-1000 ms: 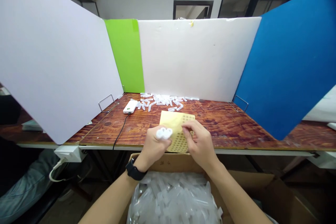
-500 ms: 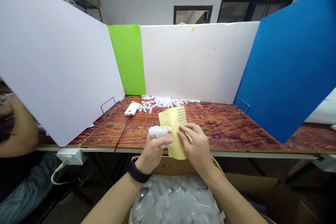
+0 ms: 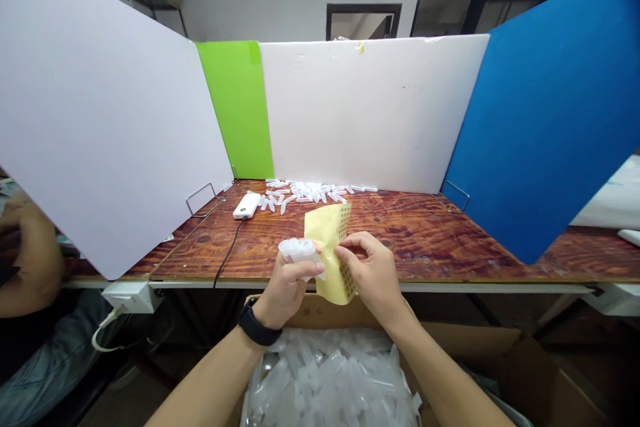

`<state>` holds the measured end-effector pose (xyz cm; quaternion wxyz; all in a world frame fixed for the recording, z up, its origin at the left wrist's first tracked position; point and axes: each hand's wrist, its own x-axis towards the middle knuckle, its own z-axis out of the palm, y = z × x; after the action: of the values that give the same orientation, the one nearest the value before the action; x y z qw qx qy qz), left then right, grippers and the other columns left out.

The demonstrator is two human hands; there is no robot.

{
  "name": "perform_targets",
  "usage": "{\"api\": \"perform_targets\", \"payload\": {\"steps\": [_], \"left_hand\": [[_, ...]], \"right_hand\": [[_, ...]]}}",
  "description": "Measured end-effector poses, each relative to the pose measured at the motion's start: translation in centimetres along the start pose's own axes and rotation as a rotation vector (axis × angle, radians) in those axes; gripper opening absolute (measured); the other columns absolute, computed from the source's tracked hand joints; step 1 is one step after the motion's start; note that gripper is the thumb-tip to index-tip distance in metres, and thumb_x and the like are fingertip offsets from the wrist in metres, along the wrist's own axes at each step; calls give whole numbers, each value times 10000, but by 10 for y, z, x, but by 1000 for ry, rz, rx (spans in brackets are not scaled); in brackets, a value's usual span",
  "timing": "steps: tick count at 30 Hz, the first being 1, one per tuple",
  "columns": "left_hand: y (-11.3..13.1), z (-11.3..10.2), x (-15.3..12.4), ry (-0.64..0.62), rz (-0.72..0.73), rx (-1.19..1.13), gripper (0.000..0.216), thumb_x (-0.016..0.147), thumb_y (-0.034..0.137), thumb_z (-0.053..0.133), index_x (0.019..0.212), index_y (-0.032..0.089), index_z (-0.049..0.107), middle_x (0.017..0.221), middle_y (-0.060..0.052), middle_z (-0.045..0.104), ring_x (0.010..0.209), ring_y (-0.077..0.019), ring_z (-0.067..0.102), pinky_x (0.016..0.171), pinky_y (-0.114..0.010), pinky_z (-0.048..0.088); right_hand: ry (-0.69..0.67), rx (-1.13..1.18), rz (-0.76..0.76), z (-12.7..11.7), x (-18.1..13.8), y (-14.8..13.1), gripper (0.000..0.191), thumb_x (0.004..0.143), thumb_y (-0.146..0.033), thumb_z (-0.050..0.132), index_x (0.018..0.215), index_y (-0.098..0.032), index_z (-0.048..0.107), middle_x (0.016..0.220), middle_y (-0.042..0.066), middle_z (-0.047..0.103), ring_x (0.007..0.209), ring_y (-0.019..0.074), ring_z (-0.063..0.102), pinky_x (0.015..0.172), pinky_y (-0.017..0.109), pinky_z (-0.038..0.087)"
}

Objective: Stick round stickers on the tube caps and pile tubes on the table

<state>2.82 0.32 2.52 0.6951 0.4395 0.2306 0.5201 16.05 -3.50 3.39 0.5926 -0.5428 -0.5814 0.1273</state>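
Observation:
My left hand (image 3: 289,280), with a black watch on its wrist, is closed around a small bunch of clear plastic tubes (image 3: 299,249). My right hand (image 3: 371,271) pinches the edge of a yellow sticker sheet (image 3: 332,240) covered in small dots. The sheet stands lifted and curled between both hands, over the near edge of the wooden table (image 3: 425,240).
A cardboard box (image 3: 505,360) full of clear tubes (image 3: 333,380) sits below my arms. More tubes (image 3: 305,192) lie scattered at the back by a white power bank (image 3: 247,205) with a black cable. White, green and blue panels wall the table. Another person sits at far left (image 3: 25,260).
The yellow sheet has been lifted off the table and curled upright between my hands. My left hand turned with its tubes. A person's arm came into view at the left.

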Motion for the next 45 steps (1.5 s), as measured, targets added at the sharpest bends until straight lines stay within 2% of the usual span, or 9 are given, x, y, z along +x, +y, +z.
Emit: {"api": "perform_targets", "payload": {"steps": [5, 9, 15, 20, 24, 29, 32, 37, 45], "left_hand": [[2, 2, -1, -8, 10, 18, 233, 459, 90, 653, 673, 140, 578, 618, 30, 574, 583, -94, 502, 560, -215, 386], [1, 4, -1, -3, 17, 17, 235, 458, 91, 663, 673, 137, 583, 619, 25, 585, 589, -104, 514, 567, -220, 393], [0, 3, 0, 5, 51, 31, 230, 442, 72, 674, 649, 135, 596, 592, 32, 582, 561, -93, 502, 549, -208, 385], [-1, -3, 3, 24, 84, 113, 228, 456, 92, 685, 665, 141, 608, 566, 42, 563, 521, -82, 474, 514, -202, 361], [-2, -7, 5, 44, 167, 328, 205, 496, 129, 684, 681, 134, 597, 572, 41, 544, 519, -83, 457, 504, -208, 352], [-2, -7, 2, 72, 497, 863, 18, 650, 147, 565, 667, 143, 563, 576, 25, 533, 512, -85, 453, 513, -214, 354], [-2, -7, -1, 73, 640, 1080, 60, 706, 153, 508, 692, 148, 567, 617, -1, 567, 553, -100, 497, 550, -224, 367], [-4, -8, -1, 70, 768, 1252, 64, 713, 209, 543, 712, 150, 567, 637, -29, 601, 590, -134, 536, 556, -240, 376], [-7, -8, 1, 83, 852, 1378, 62, 724, 223, 546, 718, 164, 564, 639, -35, 612, 592, -156, 544, 548, -259, 373]], "right_hand": [[-19, 51, 70, -2, 0, 1, 37, 714, -186, 569, 687, -163, 559, 710, 23, 588, 664, 155, 561, 608, 273, 450], [2, 57, 71, -1, -1, 2, 65, 709, -200, 576, 756, -163, 600, 785, 41, 608, 708, 164, 571, 649, 281, 455], [13, 61, 80, 0, -2, 1, 58, 706, -197, 580, 655, -168, 583, 693, 19, 586, 648, 150, 554, 607, 264, 441], [-110, 74, 21, -6, 0, 3, 84, 748, -206, 543, 674, -169, 562, 730, 22, 566, 684, 152, 534, 626, 264, 421], [-160, 89, -13, -12, 0, 2, 89, 786, -212, 514, 711, -170, 539, 749, 21, 546, 715, 149, 518, 663, 262, 407], [-221, 181, -32, -17, -5, -11, 98, 818, -227, 488, 740, -176, 519, 776, 22, 526, 744, 144, 508, 673, 251, 406], [-291, 207, -77, -20, -10, -21, 103, 831, -205, 469, 745, -181, 520, 826, 29, 531, 807, 149, 515, 717, 254, 408], [-369, 172, -79, -19, -14, -30, 103, 833, -171, 463, 754, -184, 529, 866, 34, 545, 833, 150, 528, 736, 265, 421], [-388, 123, -78, -18, -12, -26, 111, 815, -122, 460, 739, -183, 514, 859, 28, 558, 810, 142, 536, 732, 267, 428]]}}
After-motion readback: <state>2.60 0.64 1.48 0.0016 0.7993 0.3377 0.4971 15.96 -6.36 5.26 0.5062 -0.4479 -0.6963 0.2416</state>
